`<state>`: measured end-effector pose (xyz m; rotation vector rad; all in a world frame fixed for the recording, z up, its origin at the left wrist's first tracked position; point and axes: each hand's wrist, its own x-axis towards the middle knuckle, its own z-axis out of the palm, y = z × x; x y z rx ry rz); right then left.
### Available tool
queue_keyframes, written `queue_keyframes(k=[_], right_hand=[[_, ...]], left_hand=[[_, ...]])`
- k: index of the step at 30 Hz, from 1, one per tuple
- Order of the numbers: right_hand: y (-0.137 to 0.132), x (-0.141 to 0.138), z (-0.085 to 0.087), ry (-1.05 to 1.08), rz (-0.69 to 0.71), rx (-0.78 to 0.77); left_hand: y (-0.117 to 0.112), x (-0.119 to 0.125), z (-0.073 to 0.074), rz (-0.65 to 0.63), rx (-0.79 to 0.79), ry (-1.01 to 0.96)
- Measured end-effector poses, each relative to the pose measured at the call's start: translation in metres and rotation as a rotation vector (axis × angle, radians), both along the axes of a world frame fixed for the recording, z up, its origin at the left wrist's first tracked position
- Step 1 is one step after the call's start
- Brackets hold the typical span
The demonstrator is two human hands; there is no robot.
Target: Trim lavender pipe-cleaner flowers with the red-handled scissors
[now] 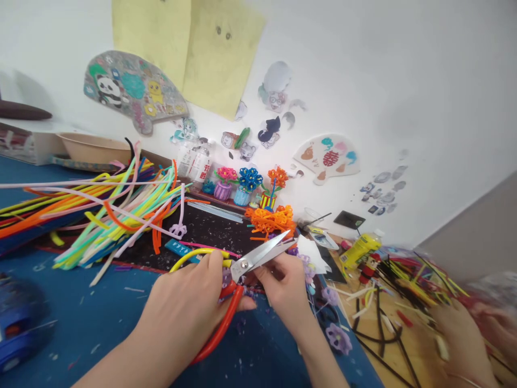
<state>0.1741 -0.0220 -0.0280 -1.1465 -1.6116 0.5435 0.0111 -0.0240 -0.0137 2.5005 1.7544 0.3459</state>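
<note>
My left hand [189, 304] is closed round a large pair of scissors [260, 256] with one red and one yellow handle. The blades point up and right, slightly apart. Close to them my right hand [288, 288] is closed, thumb and fingers pinched together behind the lower blade. What it pinches is hidden. Purple pipe-cleaner flowers [338, 338] lie beside and below that hand. Just beyond the blade tips is a heap of orange pipe-cleaner flowers [272, 220]. A lilac pipe-cleaner flower on a bent stem [177, 230] lies to the left on a black mat [220, 234].
Bundles of coloured pipe cleaners [117, 215] cover the left of the blue table [121, 323]. Small flower pots [242, 195] and plastic bottles [200, 167] line the wall. At right, another person's hand [460, 334] is among black pipe cleaners [379, 323], near a yellow bottle [361, 250].
</note>
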Motion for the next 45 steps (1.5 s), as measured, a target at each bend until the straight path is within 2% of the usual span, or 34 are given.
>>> queue_keyframes(k=[8,14,21,34,45], right_hand=[[0.0013,0.0034,-0.0044,-0.1,-0.053,0.028],[0.0003,0.0025,-0.0014,-0.138,-0.071,0.051],[0.0018,0.0017,-0.0013,-0.197,-0.112,0.084],[0.0037,0.002,0.0012,-0.191,-0.076,0.103],[0.0077,0.0013,0.0024,0.05,-0.02,-0.087]], left_hand=[[0.0008,-0.0024,-0.0012,-0.015,-0.026,0.01],[0.0002,-0.0032,-0.0004,-0.04,-0.075,0.008],[0.0019,-0.0043,-0.0032,-0.039,-0.059,0.014],[0.0063,-0.0052,0.0005,-0.023,-0.077,0.003],[0.009,-0.0074,0.0059,0.004,-0.108,0.0]])
